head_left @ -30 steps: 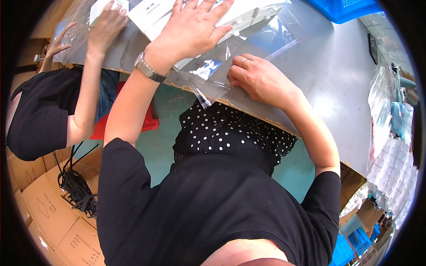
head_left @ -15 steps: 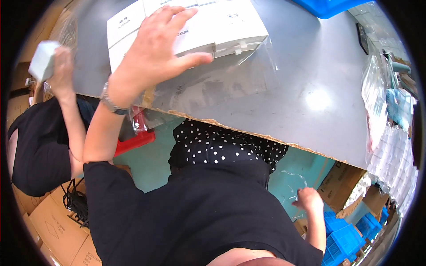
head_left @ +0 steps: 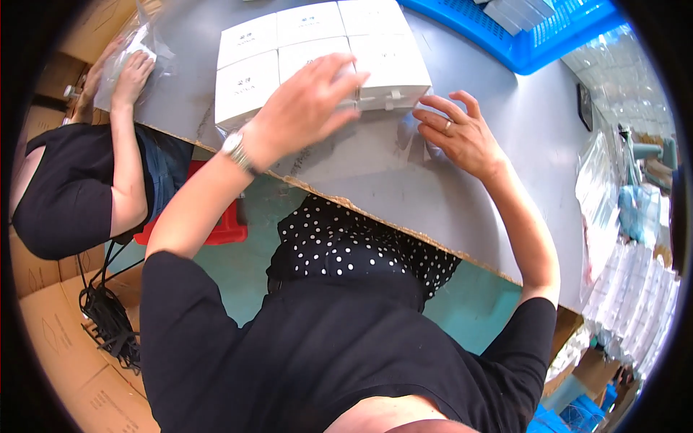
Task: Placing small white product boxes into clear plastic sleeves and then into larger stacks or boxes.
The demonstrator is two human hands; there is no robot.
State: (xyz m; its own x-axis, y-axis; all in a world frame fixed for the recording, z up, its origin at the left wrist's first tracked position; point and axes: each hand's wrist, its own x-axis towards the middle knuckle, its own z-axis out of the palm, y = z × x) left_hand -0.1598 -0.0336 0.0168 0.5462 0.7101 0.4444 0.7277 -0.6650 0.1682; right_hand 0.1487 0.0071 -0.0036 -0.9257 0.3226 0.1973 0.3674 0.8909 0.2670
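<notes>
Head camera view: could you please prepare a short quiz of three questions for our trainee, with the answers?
1. Counting: how many box tops can be seen in the block of white rectangular boxes?
2. Choosing: which hand of the person visibly wears a thin shiny ring? A) left hand; B) right hand.
3. True or false: the blue perforated plastic basket reaches farther right than the block.

Key: 1. Six, in two rows of three. 2. B. 3. True.

white boxes (head_left: 309,47) — dark print on top | two rows of three, sides touching | on grey table (head_left: 530,137)
</notes>
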